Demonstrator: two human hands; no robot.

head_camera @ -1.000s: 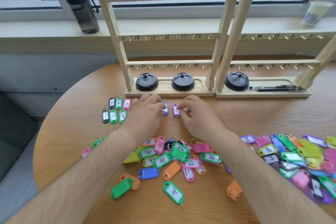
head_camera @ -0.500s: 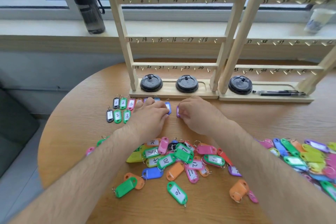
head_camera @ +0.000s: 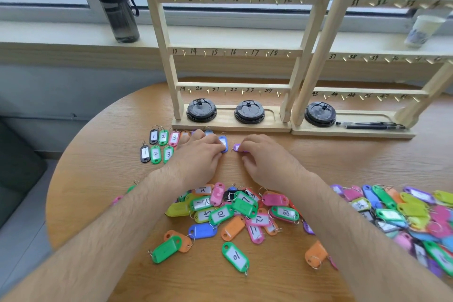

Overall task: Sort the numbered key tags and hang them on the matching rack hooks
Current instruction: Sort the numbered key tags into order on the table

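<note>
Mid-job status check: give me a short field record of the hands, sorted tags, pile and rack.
Left hand: curled fingers hold blue tag
Right hand: pinches purple tag
Sorted rows: two, reading 1, 2, 3; rest hidden under left hand
Unsorted pile: near edge, between forearms, spreading right
Rack hooks: visible ones all bare
Rack base: three black lids, pens

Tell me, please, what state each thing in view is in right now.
left hand: pinches the blue tag
right hand: pinches the purple tag
rack hooks: bare
sorted tags: flat, in two rows
tag pile: loose, unsorted
cup lids: lying flat
bottle: upright on the sill
paper cup: upright
pens: lying in the rack tray
</note>
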